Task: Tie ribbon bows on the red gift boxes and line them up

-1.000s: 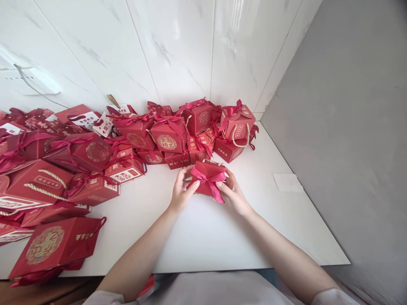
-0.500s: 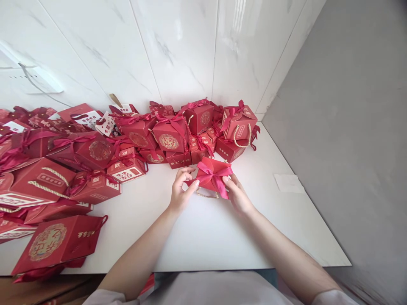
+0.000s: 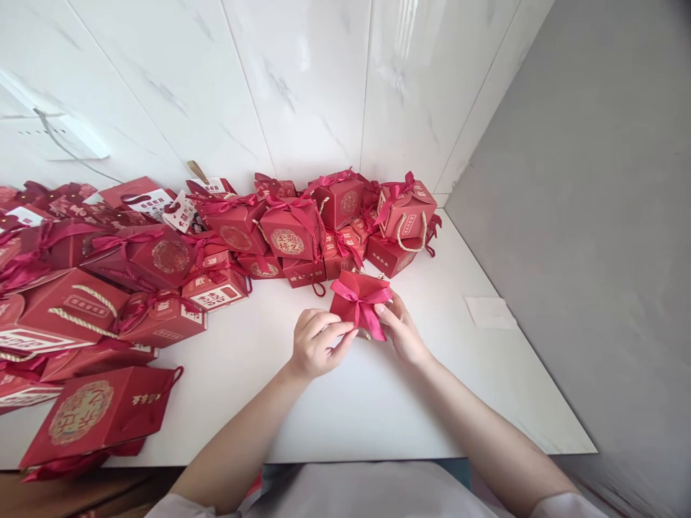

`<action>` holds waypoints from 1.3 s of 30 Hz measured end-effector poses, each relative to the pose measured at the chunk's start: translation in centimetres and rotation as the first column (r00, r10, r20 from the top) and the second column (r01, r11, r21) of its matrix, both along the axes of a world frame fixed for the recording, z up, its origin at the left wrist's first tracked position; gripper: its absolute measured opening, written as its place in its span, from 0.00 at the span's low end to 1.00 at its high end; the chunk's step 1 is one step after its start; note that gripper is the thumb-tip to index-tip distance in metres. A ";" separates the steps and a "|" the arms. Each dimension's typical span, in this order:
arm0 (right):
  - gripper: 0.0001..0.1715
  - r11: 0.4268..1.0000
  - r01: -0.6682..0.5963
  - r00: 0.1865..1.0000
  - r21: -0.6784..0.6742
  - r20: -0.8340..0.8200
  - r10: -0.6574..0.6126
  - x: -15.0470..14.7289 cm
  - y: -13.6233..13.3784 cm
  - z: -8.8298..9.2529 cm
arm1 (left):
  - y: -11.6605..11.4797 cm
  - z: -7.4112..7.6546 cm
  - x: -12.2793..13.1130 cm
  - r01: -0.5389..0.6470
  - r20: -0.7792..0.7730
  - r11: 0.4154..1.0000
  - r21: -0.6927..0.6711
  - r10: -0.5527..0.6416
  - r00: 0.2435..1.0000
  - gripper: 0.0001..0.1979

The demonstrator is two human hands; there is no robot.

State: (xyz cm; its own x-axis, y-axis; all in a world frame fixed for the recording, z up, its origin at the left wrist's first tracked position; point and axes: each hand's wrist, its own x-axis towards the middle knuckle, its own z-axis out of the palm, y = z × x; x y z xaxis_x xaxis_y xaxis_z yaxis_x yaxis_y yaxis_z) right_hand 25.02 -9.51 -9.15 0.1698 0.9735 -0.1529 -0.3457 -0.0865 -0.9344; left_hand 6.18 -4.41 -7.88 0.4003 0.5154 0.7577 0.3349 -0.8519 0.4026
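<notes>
A small red gift box [image 3: 344,308] with a folded top stands in front of me, tied with a pink-red satin ribbon bow [image 3: 363,303]. My right hand [image 3: 402,327] grips the box's right side, its thumb on the ribbon near the top. With thumb and index finger together, my left hand [image 3: 322,341] pinches the lower left tail of the ribbon. Part of a cream rope handle [image 3: 366,334] shows below the bow. The box's underside and the right fingers behind it are hidden.
Many similar red gift boxes [image 3: 294,230] are stacked along the tiled wall [image 3: 313,86] and down the left of the white table [image 3: 345,424]. A white card [image 3: 490,311] lies at the right, near a grey wall [image 3: 594,216]. A socket strip with a cable [image 3: 59,144] is at far left.
My left hand has left the box's left side and moved down and right, now pinching a ribbon tail. The right hand keeps hold of the box, which has shifted slightly.
</notes>
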 end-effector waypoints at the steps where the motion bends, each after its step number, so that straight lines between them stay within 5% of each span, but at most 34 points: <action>1: 0.46 1.000 -0.008 0.999 -0.010 -0.040 0.007 0.0 0.0 -0.1 | 0.0 0.2 0.0 -0.009 0.026 0.998 -0.054 0.010 1.000 0.02; 5: 0.45 0.999 -0.028 0.994 -0.035 -0.109 0.024 0.1 0.1 -0.1 | 0.5 1.1 -0.1 -0.017 0.181 0.913 -0.407 0.098 0.979 0.09; 10: 0.39 0.998 -0.043 0.990 -0.036 -0.134 0.038 0.1 0.0 0.2 | 2.2 0.7 -0.5 0.120 0.323 0.627 -0.769 0.220 0.921 0.15; 13: 0.34 0.997 -0.045 0.987 -0.063 -0.157 0.035 0.1 -0.1 0.1 | 3.0 -0.2 -0.4 0.220 0.397 0.503 -0.836 0.276 0.875 0.18; 18: 0.33 0.997 -0.046 0.989 -0.069 -0.143 0.036 0.2 -0.1 0.1 | 3.3 -1.0 -0.1 0.221 0.365 0.453 -0.864 0.260 0.894 0.20; 22: 0.33 0.996 -0.068 0.987 -0.063 -0.149 0.058 0.2 -0.1 0.2 | 3.2 -1.3 0.1 0.201 0.323 0.459 -0.866 0.206 0.924 0.19; 26: 0.34 0.996 -0.067 0.989 -0.060 -0.136 0.058 0.3 -0.2 0.4 | 3.3 -1.4 0.1 0.150 0.297 0.531 -0.834 0.202 0.933 0.14; 32: 0.42 0.999 -0.053 0.992 -0.001 -0.113 0.052 0.1 -0.1 0.3 | 3.8 -1.3 -0.9 0.116 0.197 0.619 -0.776 0.063 0.978 0.26; 37: 0.51 0.999 0.028 0.998 0.046 -0.065 -0.025 -0.5 -0.1 -0.5 | 3.3 -0.6 -1.6 -0.032 0.039 0.822 -0.569 0.066 0.997 0.30; 39: 0.51 0.999 0.022 0.995 0.035 -0.094 -0.019 -0.9 -0.2 -0.5 | 3.0 0.0 -1.7 -0.016 0.052 0.853 -0.522 0.051 0.997 0.31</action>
State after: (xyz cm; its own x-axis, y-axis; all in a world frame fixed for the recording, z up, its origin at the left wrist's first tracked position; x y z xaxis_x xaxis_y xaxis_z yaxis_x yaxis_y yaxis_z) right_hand 24.08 -9.68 -9.65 0.1761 0.9752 -0.1341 -0.4327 -0.0457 -0.9004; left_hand 4.46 -1.39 -7.90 0.3369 0.8536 0.3973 0.3193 -0.5006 0.8047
